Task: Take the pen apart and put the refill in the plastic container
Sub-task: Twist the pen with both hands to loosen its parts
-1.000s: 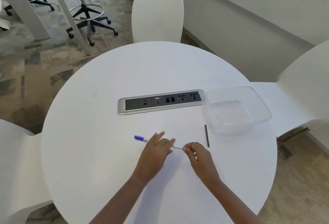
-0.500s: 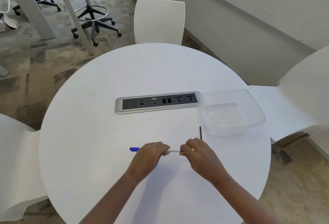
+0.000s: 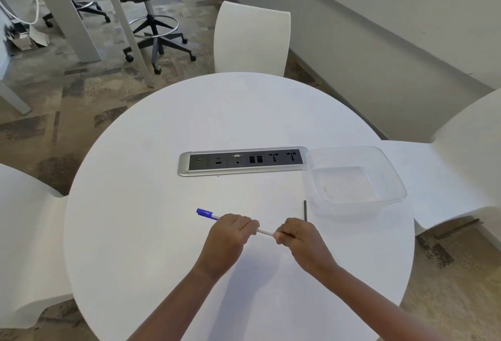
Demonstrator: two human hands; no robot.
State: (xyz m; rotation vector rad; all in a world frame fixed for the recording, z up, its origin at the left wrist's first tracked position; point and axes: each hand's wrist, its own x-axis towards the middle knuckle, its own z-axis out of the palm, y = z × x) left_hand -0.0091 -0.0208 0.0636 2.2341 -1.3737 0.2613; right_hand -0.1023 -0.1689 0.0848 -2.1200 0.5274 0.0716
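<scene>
— Where is the slim white pen with the blue cap?

— Lying nearly level above the table, cap end pointing left and slightly away, barrel gripped at two places, only its middle and cap showing.

— And the clear rectangular plastic container?

— Upright, open-topped, at the table's right edge. A thin dark rod lies just beside its near-left corner.

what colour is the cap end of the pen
Blue. The cap sticks out past the left hand on the white pen; the head view shows it best.
</scene>
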